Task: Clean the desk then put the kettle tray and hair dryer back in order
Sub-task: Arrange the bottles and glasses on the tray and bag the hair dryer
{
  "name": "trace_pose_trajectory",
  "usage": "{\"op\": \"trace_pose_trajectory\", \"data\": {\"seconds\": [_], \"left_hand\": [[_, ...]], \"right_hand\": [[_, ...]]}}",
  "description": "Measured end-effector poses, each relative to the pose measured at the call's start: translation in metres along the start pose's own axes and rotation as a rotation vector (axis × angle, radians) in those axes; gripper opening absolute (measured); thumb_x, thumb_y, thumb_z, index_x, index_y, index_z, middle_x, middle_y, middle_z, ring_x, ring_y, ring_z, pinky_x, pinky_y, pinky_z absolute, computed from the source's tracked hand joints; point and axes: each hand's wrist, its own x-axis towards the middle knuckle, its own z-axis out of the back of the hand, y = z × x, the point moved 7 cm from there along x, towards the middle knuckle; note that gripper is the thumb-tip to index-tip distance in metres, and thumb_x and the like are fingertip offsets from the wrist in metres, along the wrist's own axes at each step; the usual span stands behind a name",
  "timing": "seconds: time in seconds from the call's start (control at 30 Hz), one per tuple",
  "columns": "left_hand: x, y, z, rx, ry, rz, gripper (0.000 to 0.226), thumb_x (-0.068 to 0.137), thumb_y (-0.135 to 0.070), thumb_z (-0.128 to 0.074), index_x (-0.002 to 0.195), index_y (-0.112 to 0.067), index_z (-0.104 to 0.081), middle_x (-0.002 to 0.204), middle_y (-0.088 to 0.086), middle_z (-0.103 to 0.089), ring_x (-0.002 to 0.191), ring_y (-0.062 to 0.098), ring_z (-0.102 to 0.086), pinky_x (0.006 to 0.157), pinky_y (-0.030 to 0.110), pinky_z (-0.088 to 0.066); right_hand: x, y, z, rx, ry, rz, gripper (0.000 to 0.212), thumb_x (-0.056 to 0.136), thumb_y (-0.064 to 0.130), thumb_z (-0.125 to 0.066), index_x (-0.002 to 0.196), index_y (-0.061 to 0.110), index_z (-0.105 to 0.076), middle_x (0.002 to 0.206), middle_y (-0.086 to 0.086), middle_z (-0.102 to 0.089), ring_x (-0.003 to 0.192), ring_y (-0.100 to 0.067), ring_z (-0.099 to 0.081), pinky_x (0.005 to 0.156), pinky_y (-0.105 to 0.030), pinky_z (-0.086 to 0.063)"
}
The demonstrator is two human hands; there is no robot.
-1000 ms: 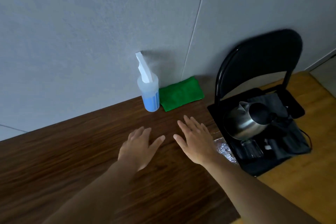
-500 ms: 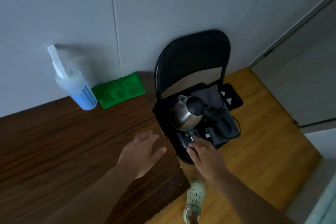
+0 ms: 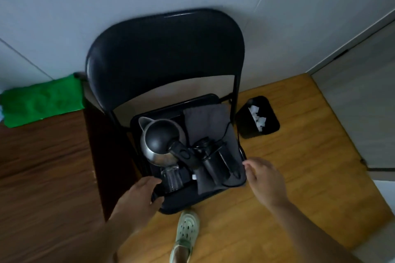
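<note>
Desk [image 3: 42,166] at 9 o'clock looks wiped, judged only from its bare dark top; green cloth [image 3: 42,100] is left at its 11 o'clock corner. Putting things back is not yet done. Kettle tray [image 3: 162,110] is seen on the chair [image 3: 164,53] seat at 12 o'clock, with kettle [image 3: 160,141] and glasses [image 3: 171,177] in it. Hair dryer [image 3: 211,162] is laid on a gray pouch [image 3: 205,119] at the tray's 3 o'clock side. Left grip [image 3: 147,190] is curled over the tray's 7 o'clock corner and the rim is held. Right grip [image 3: 265,179] is loosely curled with nothing held, just beside the pouch edge at 4 o'clock; contact cannot be told. Lift to the desk is judged next.
</note>
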Motion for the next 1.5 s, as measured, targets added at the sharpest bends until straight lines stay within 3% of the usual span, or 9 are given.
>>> {"op": "trace_pose_trajectory", "data": {"seconds": [0.1,0.3,0.6,0.77,0.93,1.03,1.13,1.3,1.5], "left_hand": [[0.023,0.011,-0.009,0.016,-0.017,0.104,0.049,0.092,-0.038,-0.06,0.139,-0.033,-0.049,0.139,-0.011,-0.052,0.121,0.013,-0.057,0.098,0.03,-0.049],[0.067,0.04,-0.026,0.041,-0.079,0.295,0.052,0.089,-0.028,-0.063,0.139,-0.036,-0.05,0.124,0.003,-0.056,0.109,0.026,-0.062,0.086,0.038,-0.054],[0.095,0.065,-0.052,-0.037,-0.078,0.349,0.043,0.083,-0.018,-0.068,0.123,-0.032,-0.065,0.121,0.006,-0.063,0.104,0.027,-0.065,0.088,0.038,-0.054],[0.099,0.068,-0.053,-0.075,-0.137,0.354,0.028,0.084,-0.008,-0.064,0.104,-0.027,-0.07,0.109,0.001,-0.071,0.102,0.025,-0.066,0.087,0.035,-0.053],[0.099,0.075,-0.054,-0.162,-0.222,0.355,0.032,0.08,-0.001,-0.062,0.102,-0.024,-0.067,0.1,0.003,-0.072,0.095,0.027,-0.068,0.083,0.037,-0.054],[0.095,0.078,-0.057,-0.293,-0.301,0.394,0.045,0.079,0.001,-0.065,0.115,-0.019,-0.05,0.088,0.007,-0.069,0.083,0.031,-0.066,0.071,0.035,-0.052],[0.096,0.084,-0.06,-0.371,-0.364,0.466,0.054,0.078,0.002,-0.066,0.123,-0.013,-0.042,0.09,0.01,-0.069,0.085,0.034,-0.067,0.073,0.037,-0.053],[0.1,0.092,-0.059,-0.33,-0.287,0.502,0.036,0.071,0.007,-0.065,0.098,-0.015,-0.055,0.078,0.005,-0.063,0.092,0.036,-0.067,0.083,0.04,-0.055],[0.086,0.09,-0.057,-0.294,-0.278,0.461,0.037,0.072,0.006,-0.067,0.096,-0.014,-0.048,0.074,0.002,-0.061,0.08,0.03,-0.063,0.066,0.033,-0.047]], "right_hand": [[0.04,-0.036,-0.007,0.017,0.039,-0.06,0.027,0.1,0.019,-0.052,0.121,0.026,-0.067,0.12,0.005,-0.069,0.108,-0.019,-0.066,0.077,-0.036,-0.058],[0.107,-0.059,-0.05,0.094,0.201,-0.077,0.038,0.099,0.015,-0.053,0.133,0.029,-0.062,0.129,0.002,-0.067,0.11,-0.02,-0.067,0.085,-0.039,-0.058],[0.14,-0.048,-0.097,0.192,0.361,-0.006,0.03,0.086,0.009,-0.062,0.106,0.03,-0.071,0.094,0.011,-0.076,0.094,-0.021,-0.071,0.078,-0.039,-0.057],[0.142,-0.046,-0.096,0.156,0.289,0.036,0.029,0.09,0.014,-0.064,0.118,0.018,-0.055,0.092,0.002,-0.073,0.094,-0.032,-0.07,0.069,-0.035,-0.045],[0.151,-0.046,-0.11,0.041,0.38,0.033,0.018,0.093,0.012,-0.06,0.11,0.011,-0.062,0.104,-0.019,-0.072,0.098,-0.043,-0.066,0.068,-0.035,-0.04],[0.152,-0.044,-0.11,0.01,0.426,0.013,0.019,0.09,0.015,-0.062,0.108,0.021,-0.059,0.104,-0.014,-0.071,0.096,-0.039,-0.064,0.069,-0.036,-0.043],[0.148,-0.042,-0.106,0.023,0.411,-0.006,0.022,0.09,0.016,-0.062,0.112,0.021,-0.06,0.106,-0.011,-0.07,0.099,-0.039,-0.064,0.071,-0.036,-0.045],[0.136,-0.04,-0.107,0.054,0.397,-0.017,0.027,0.09,0.016,-0.063,0.117,0.02,-0.061,0.107,-0.012,-0.071,0.1,-0.038,-0.066,0.072,-0.035,-0.047],[0.114,-0.043,-0.1,0.094,0.366,-0.012,0.022,0.088,0.011,-0.066,0.101,0.027,-0.057,0.094,-0.006,-0.073,0.089,-0.032,-0.068,0.065,-0.034,-0.047]]}}
